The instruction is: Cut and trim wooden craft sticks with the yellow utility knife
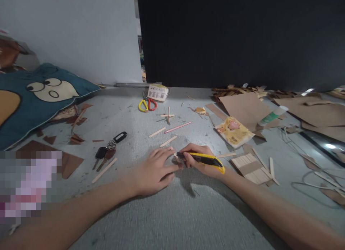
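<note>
My right hand (199, 159) grips a yellow and black utility knife (206, 159), its tip pointing left onto a small wooden stick piece (176, 157) on the grey floor. My left hand (154, 171) lies flat, fingers stretched out, pressing down beside that piece. Loose wooden sticks (168, 141) lie just beyond the hands, and a pink pencil (178, 127) lies farther back.
A panel of glued sticks (252, 168) lies right of the knife. Keys (109, 152), yellow-red scissors (147, 104), a glue tube (272, 116), a yellow packet (234, 131), cardboard sheets (309, 111) and scraps, a blue cushion (40, 95) and cables (318, 178) surround the spot.
</note>
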`<state>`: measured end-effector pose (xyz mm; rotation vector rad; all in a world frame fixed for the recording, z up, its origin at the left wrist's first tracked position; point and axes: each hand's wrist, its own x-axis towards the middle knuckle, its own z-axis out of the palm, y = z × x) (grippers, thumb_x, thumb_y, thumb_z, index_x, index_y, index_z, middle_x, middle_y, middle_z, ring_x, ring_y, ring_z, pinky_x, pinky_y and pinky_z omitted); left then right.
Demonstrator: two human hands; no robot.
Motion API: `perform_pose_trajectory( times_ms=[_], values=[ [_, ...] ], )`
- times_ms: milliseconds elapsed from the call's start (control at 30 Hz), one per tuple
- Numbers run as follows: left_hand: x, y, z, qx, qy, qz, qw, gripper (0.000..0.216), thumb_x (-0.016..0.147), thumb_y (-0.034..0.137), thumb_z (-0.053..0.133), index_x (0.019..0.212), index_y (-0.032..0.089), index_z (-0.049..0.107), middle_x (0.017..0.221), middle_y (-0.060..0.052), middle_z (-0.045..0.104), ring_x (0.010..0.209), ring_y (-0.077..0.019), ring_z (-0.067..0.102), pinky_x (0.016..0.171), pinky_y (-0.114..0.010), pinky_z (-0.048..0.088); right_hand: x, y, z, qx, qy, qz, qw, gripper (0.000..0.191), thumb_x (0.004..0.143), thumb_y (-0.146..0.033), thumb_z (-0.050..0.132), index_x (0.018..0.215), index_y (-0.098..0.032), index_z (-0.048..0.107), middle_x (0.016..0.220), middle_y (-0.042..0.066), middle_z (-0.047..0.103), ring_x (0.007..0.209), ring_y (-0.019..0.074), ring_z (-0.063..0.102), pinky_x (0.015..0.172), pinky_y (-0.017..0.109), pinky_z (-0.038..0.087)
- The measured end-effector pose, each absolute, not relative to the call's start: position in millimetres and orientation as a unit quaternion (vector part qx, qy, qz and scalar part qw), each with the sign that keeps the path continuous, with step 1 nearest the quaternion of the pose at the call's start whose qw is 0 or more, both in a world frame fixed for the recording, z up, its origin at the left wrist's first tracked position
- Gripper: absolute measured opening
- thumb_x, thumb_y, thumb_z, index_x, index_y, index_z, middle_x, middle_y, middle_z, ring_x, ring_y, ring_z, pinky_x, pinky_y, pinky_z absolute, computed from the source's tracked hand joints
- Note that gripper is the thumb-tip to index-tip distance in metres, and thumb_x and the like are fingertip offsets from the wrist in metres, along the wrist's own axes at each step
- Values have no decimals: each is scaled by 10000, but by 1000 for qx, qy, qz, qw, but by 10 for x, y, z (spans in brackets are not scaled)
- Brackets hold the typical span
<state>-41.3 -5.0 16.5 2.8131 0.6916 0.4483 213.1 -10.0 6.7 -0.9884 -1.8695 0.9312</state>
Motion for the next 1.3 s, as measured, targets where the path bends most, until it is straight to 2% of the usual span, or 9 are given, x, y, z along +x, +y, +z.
perform_pose_trajectory(
  times_ms=[367,567,767,933,1133,1300],
  values=[
    [-421,-46,149,952,236,159,108,448,1014,239,583,1444,340,652,1523,-119,545,1504,-341,425,1200,-583,417,2126,-75,-3,-398,-745,361,396,263,1064,-452,570,990,-241,709,607,-15,685,513,132,643,527,250,530],
    [-428,-45,132,955,227,164,102,438,1025,236,559,1446,312,652,1505,-133,559,1510,-334,427,1219,-581,404,2100,-75,60,-376,-780,309,394,234,1070,-373,541,960,-242,701,590,-20,663,493,131,602,517,256,498],
    [-432,-69,135,959,233,139,75,393,1038,255,560,1413,257,677,1520,-178,531,1508,-361,432,1211,-595,410,2096,-66,65,-351,-795,308,387,214,1075,-338,521,954,-241,669,625,-21,669,515,122,595,530,242,481],
    [-419,-86,137,959,242,133,65,395,1036,266,571,1418,259,672,1534,-180,507,1510,-371,428,1207,-602,414,2076,-51,57,-373,-778,332,382,270,1077,-421,516,919,-245,645,588,-34,627,494,125,573,517,247,459],
    [-411,-72,125,959,237,139,74,435,1035,284,575,1465,319,631,1537,-139,523,1518,-356,420,1215,-606,405,2044,-61,71,-382,-753,375,382,336,1065,-509,530,875,-243,608,612,-24,629,527,132,557,539,264,442],
    [-407,-72,144,958,238,145,75,429,1039,288,571,1462,318,636,1541,-148,526,1518,-368,421,1198,-620,419,1976,-63,41,-404,-701,429,401,379,1015,-583,592,839,-247,596,591,-29,618,516,138,559,539,276,452]
  ],
)
